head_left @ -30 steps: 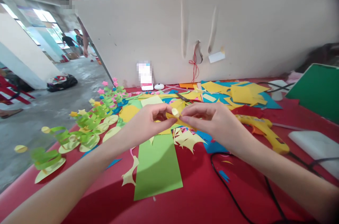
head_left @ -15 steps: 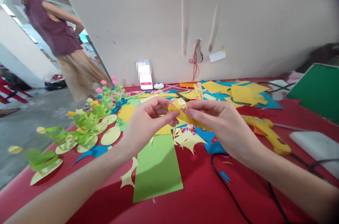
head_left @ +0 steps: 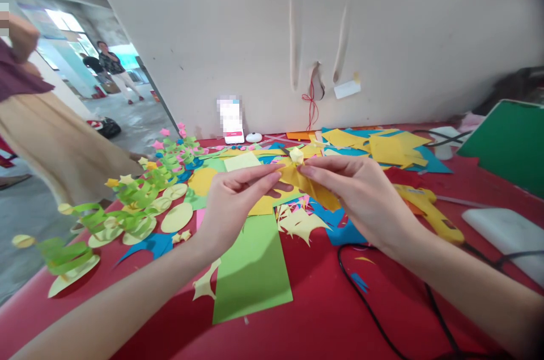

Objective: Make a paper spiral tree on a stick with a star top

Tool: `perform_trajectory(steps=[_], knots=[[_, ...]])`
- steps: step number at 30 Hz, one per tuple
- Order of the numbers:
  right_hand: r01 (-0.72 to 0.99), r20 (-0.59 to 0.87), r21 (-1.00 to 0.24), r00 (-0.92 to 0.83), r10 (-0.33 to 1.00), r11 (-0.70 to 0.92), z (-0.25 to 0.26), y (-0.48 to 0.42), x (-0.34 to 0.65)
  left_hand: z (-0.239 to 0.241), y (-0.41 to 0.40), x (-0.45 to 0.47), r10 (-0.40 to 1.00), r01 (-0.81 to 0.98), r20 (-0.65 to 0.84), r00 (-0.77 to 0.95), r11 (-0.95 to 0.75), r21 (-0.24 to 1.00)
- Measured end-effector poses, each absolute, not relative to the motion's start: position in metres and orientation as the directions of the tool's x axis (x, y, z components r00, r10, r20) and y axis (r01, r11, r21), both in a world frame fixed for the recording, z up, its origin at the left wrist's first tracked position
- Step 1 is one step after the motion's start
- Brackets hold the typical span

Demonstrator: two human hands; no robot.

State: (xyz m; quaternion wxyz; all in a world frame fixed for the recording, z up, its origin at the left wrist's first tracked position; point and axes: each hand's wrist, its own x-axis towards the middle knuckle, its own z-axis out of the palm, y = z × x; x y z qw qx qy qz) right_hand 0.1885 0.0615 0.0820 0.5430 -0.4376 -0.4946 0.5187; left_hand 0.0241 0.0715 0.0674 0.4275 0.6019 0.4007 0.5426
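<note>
A thin piece of yellow paper (head_left: pixel 319 193), creased and bent, hangs beneath a small, faceted, pale-yellow paper bud (head_left: pixel 296 155). Left grip (head_left: pixel 232 193), thumb and forefinger nearly meeting, pinches the yellow paper's left edge; right grip (head_left: pixel 361 185) is closed on it just below the bud, the creased part hanging under its fingers. All this is above the smooth red table (head_left: pixel 323 314), beyond a flat green rectangular sheet (head_left: pixel 253 269).

Pretty bright feed here, daylight glaring through the back windows (head_left: pixel 66 20) and the phone screen (head_left: pixel 232 121) washed out. I'm seeing soft shadow across the green sheet (head_left: pixel 255 275), a blurry skirt (head_left: pixel 46 139) at left, wide-angle edge stretch, and a dark top-right corner.
</note>
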Motion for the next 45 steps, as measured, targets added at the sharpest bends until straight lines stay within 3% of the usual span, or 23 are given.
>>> perform_trajectory(steps=[8,14,17,25,29,33,39,45], knots=[[-0.115,0.087,-0.99,-0.055,0.995,0.08,0.081,0.063,0.189,0.07,0.069,0.022,0.938,-0.072,0.327,0.114,-0.321,0.944],[-0.037,0.294,-0.954,0.098,0.951,0.299,0.087,0.056,0.187,0.075,0.075,0.019,0.946,0.112,0.322,0.019,-0.322,0.94],[-0.007,0.35,-0.936,0.076,0.934,0.351,0.094,0.047,0.184,0.073,0.079,0.019,0.949,0.096,0.316,0.018,-0.316,0.944],[-0.056,0.33,-0.943,-0.07,0.941,0.327,0.093,0.042,0.181,0.077,0.07,0.031,0.959,-0.019,0.255,0.122,-0.254,0.967],[0.009,0.328,-0.944,-0.11,0.938,0.331,0.092,0.042,0.179,0.082,0.076,0.035,0.923,0.074,0.372,0.103,-0.38,0.922],[-0.034,0.257,-0.966,-0.178,0.95,0.255,0.09,0.04,0.175,0.083,0.088,0.036,0.909,0.131,0.41,0.067,-0.416,0.9],[-0.102,0.249,-0.967,-0.177,0.952,0.233,0.087,0.045,0.176,0.081,0.073,0.045,0.941,-0.159,0.334,0.046,-0.324,0.933],[-0.058,0.303,-0.953,-0.08,0.95,0.299,0.092,0.044,0.178,0.084,0.061,0.05,0.946,-0.376,0.288,0.148,-0.215,0.901]])
